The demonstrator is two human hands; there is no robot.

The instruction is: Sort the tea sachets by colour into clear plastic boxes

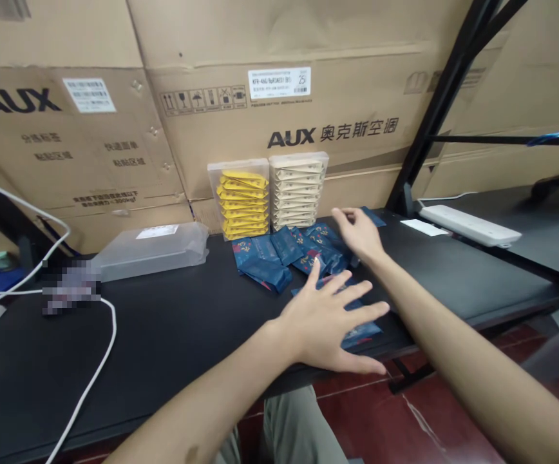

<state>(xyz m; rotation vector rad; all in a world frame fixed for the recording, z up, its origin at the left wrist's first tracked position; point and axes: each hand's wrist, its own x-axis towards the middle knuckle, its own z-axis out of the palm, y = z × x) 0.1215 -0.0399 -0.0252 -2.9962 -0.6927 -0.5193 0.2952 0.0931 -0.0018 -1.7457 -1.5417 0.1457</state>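
Note:
My left hand (335, 316) hovers over or rests on several dark blue packets (366, 334) at the desk's front edge, palm down with its fingers spread wide. Beyond it lies a loose heap of more blue packets (286, 245) with red and pale print. My right hand (359, 235) is at the heap's right side, loosely bent, with a gap at its fingertips and nothing visible in its grasp. Part of that hand's underside is hidden. Behind the heap stand a clear box of yellow packets (245, 206) and a clear box of cream packets (299, 192), both upright.
A frosted plastic box (151, 252) lies on the black desk (173, 341) to the left. White cables (108, 351) cross the left side. A white power strip (470, 224) and a white card (423, 227) lie right. Large cartons (212, 138) and a black metal post (422, 151) stand behind.

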